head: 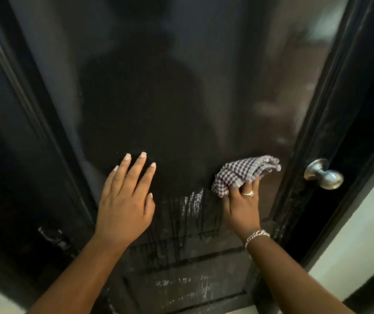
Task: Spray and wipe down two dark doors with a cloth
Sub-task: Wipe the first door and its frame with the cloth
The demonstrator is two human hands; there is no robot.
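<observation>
A dark door (158, 98) is braced by the left hand (124, 200), laid flat with fingers straight, apparently to steady the panel while it is wiped. A bunched checked cloth (245, 173) is gripped in the right hand (241, 207) and pressed to the panel just above wet streaks (190, 214) running downward. A silver knob (323, 174) juts out near the cloth's right and may obstruct strokes toward that edge.
</observation>
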